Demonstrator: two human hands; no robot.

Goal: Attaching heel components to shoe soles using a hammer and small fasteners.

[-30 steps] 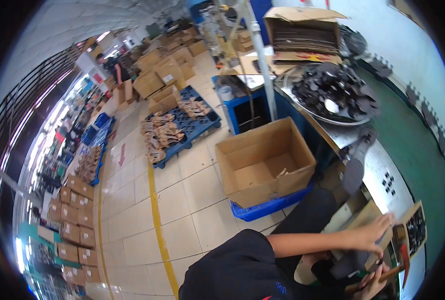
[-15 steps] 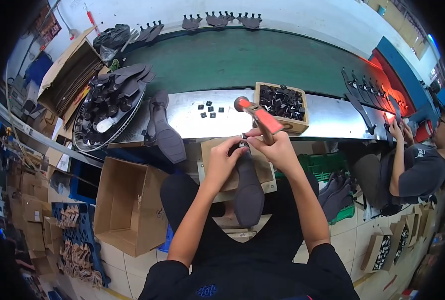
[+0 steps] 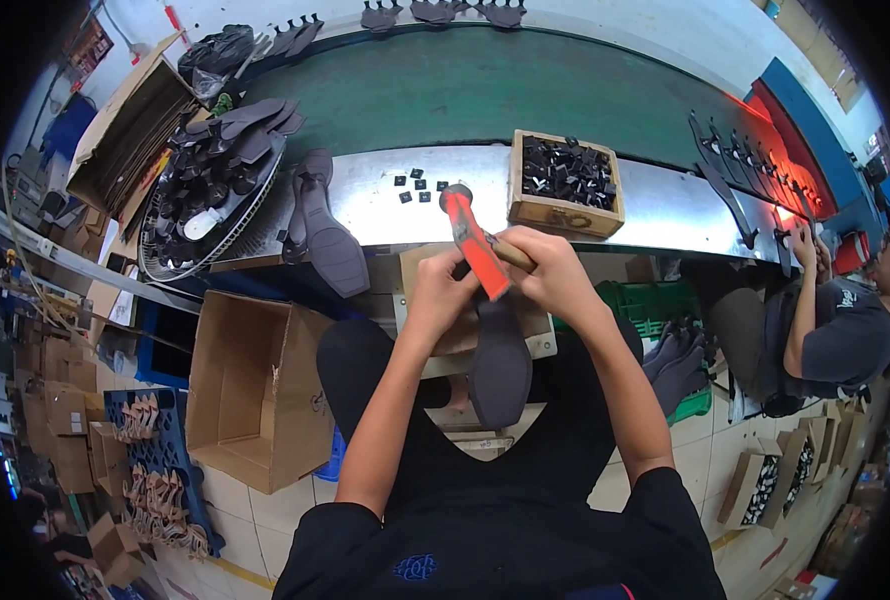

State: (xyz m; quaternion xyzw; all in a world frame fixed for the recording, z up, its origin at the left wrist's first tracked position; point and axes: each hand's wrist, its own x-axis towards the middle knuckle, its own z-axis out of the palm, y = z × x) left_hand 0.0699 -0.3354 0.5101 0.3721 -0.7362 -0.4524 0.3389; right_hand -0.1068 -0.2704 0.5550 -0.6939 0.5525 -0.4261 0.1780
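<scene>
My right hand (image 3: 553,272) is wrapped round the wooden handle of a hammer (image 3: 477,245). Its orange-red head slants across the space between my hands, above the heel end of a dark shoe sole (image 3: 501,370). My left hand (image 3: 437,296) is closed at that heel end; the hammer head partly hides its fingertips and whatever they grip. The sole's broad toe end points toward me, over a wooden board (image 3: 541,342) between my knees. Several small black square pieces (image 3: 419,184) lie on the metal bench edge beyond my left hand.
A wooden box (image 3: 565,219) of small black parts stands on the bench. Soles lie left of it (image 3: 337,250), beside a heaped wire basket (image 3: 210,262). An open carton (image 3: 255,390) stands at my left. Right, a co-worker (image 3: 835,320) handles pieces near a glowing red heater (image 3: 790,150).
The hammer's head has swung left and down over the heel end. My right hand's fingers have drawn away from my left hand onto the handle. The whole view has shifted slightly.
</scene>
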